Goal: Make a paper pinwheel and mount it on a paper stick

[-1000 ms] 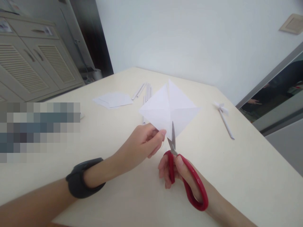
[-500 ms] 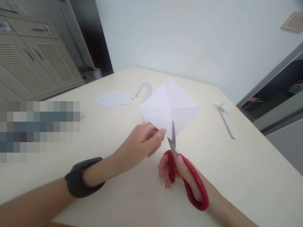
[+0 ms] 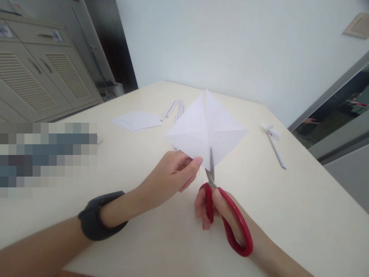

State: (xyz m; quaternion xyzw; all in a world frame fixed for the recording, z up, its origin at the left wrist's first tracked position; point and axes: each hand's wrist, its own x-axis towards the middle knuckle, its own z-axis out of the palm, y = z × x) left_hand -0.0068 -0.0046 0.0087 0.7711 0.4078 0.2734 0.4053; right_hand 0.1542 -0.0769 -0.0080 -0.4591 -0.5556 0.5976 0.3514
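Note:
A white sheet of paper (image 3: 188, 129), creased crosswise and turned like a diamond, is pinched at its near lower edge by my left hand (image 3: 180, 171). A slit runs in from its far corner. My right hand (image 3: 217, 209) grips red-handled scissors (image 3: 240, 227), with the thumb through one loop and fingers in the other. The blades are parted around the near corner of the paper, one above it, the other partly hidden. A dark band circles my left wrist.
Several rolled paper sticks (image 3: 170, 110) lie behind the sheet, partly covered by it. Flat white papers (image 3: 138, 120) rest to their left. At the right lies a paper pinwheel on a stick (image 3: 275, 148). A wall borders the far side of the white table (image 3: 311, 215).
The paper has tilted slightly, its far corners rising a little. The scissor blades have come slightly closer together at the near corner. My left hand has barely moved.

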